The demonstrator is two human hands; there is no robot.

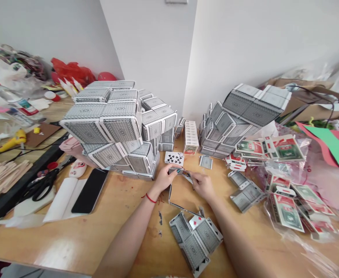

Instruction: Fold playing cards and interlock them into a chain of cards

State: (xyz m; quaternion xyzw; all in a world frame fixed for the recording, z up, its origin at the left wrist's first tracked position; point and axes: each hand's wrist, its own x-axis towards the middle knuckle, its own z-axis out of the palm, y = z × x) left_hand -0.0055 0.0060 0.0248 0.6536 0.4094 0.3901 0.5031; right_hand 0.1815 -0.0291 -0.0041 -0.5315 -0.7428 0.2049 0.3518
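Over the middle of the table, my left hand is closed on playing cards, its thumb pressed on top. My right hand pinches the other side of the same cards, where a picture face shows between the fingers. A thin-edged frame of folded cards stands below my hands; whether it joins the held cards I cannot tell. Nearer to me lies a cluster of joined cards, mostly backs up. Just beyond my left hand, a ten of spades lies face up, and a small card piece rests farther right.
Large structures of card boxes stand at left and right. Between them is a white-and-orange stack. A phone, scissors and a yellow glue gun lie left; red-green card packs lie right.
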